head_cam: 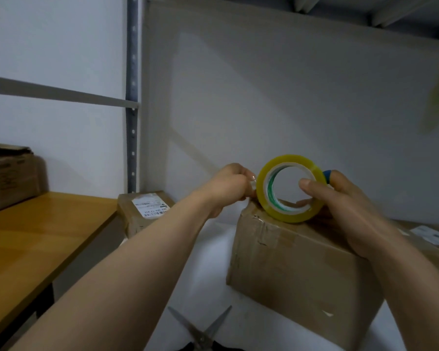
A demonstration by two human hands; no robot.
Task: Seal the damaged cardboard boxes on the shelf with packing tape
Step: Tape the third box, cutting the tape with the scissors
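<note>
Left fingertips [250, 182]: curled and pressed together at the left rim of the tape roll [289, 215]. A small clear tape end [253, 185] appears to be pinched there, though it is barely made out.
Right thumb [308, 187]: hooked inside the core of the roll, with the other fingers wrapped round its outer band, so the roll is gripped.
Left hand [232, 184]: held just beside the roll, level with its rim.
Right hand [345, 206]: held over the far top edge of the cardboard box [297, 269]. Something blue shows behind one finger and cannot be identified.
Tape roll: held on edge, its lower rim at or touching the far top corner of the box. Its opening is turned toward the camera.
Cardboard box: set on the white shelf [213, 262], with scuffed and torn patches seen on its near face.
Step in hand: judged to be the freeing of the tape end. No fresh strip is seen laid on the box.
Next move: the end would need to be drawn out, stuck down at the corner and run along the damaged seam, while the roll is let turn on the thumb.
Scissors [203, 330]: lying open on the shelf at the near edge, within reach for the cut.
Other boxes: a small labelled box [142, 211] stands behind to the left, and a second labelled box [431, 239] to the right.
</note>
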